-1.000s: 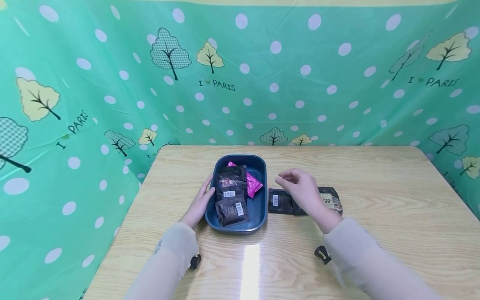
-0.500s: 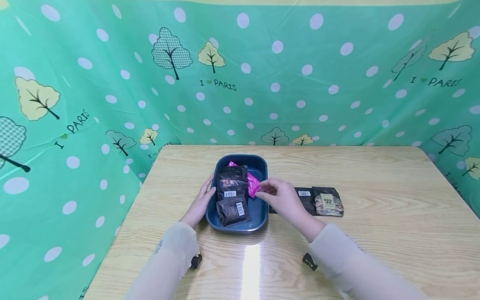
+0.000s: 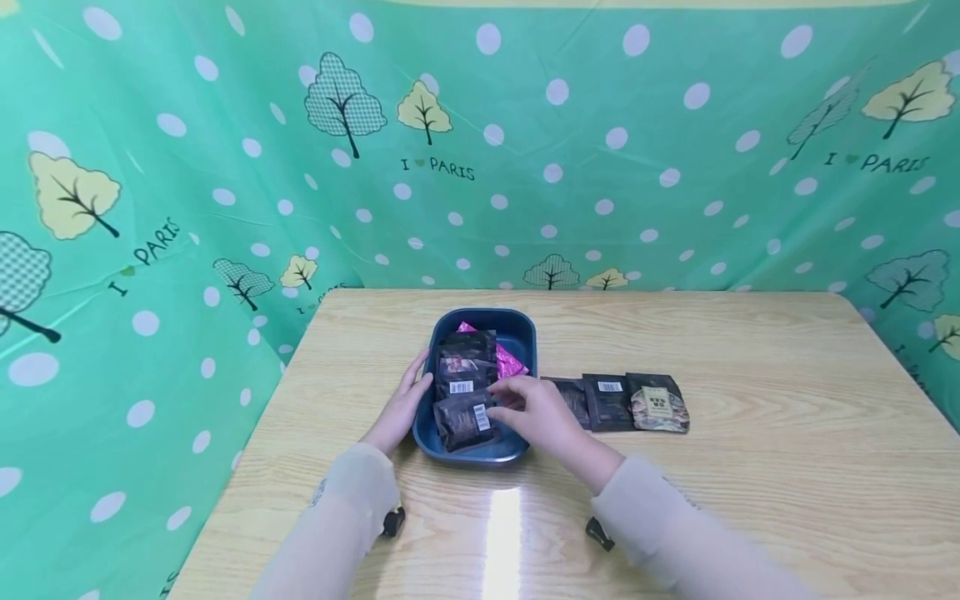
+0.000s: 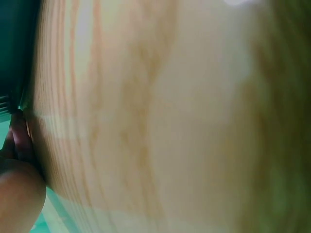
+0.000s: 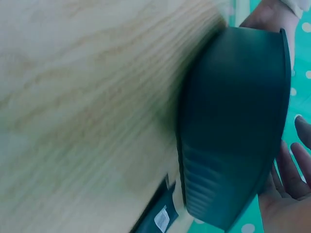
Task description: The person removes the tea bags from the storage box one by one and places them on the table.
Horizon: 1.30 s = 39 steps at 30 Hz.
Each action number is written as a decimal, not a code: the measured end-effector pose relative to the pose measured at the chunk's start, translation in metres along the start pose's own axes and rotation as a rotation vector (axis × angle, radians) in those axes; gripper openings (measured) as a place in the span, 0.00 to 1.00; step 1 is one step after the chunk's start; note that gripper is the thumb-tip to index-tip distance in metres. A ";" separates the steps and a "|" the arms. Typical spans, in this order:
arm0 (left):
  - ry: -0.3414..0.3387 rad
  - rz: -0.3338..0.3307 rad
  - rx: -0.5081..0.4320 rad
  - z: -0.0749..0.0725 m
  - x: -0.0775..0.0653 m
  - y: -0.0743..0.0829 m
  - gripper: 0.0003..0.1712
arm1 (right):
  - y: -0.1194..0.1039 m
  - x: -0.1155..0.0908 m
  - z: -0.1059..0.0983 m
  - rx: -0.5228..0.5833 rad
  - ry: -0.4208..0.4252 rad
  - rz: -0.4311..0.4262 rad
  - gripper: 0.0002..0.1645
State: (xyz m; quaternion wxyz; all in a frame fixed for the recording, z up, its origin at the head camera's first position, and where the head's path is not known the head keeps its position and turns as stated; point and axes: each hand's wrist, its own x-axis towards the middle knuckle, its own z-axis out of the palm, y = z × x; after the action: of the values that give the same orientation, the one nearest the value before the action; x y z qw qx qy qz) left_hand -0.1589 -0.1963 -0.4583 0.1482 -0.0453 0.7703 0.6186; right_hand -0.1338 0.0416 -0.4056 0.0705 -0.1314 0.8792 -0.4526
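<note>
A dark blue rectangular bin stands on the table, holding several overlapping black sachets and some shiny pink wrapping. My left hand rests along the bin's left wall with its fingers extended; in the left wrist view only part of that hand shows at the edge. Over the bin's right side is my right hand, its thumb and fingers parted right at the edge of the front sachet. In the right wrist view this hand has spread fingers above the bin rim.
To the bin's right, several black sachets lie in a row on the wooden table; the rightmost sachet has a pale label. A green patterned cloth hangs behind and on the left.
My right hand has moved left from above the row of sachets, past the pink wrapping, to the front sachet in the bin. My left hand has stayed at the bin's side.
</note>
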 end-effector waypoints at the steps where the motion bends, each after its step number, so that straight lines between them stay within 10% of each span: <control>1: 0.003 -0.001 0.002 0.000 0.000 0.000 0.33 | 0.000 0.000 0.002 -0.013 -0.008 0.000 0.16; 25: 0.001 -0.003 -0.009 0.000 0.002 -0.002 0.33 | 0.004 0.007 0.023 -0.502 -0.092 -0.266 0.20; 39: 0.008 -0.021 0.019 -0.001 0.003 -0.004 0.32 | 0.001 0.011 0.034 -0.670 -0.071 -0.274 0.25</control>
State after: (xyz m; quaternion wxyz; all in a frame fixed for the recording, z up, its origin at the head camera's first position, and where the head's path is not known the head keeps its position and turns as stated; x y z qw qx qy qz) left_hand -0.1610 -0.1984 -0.4628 0.1522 -0.0543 0.7762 0.6094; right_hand -0.1364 0.0126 -0.4266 -0.0074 -0.2792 0.9500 -0.1398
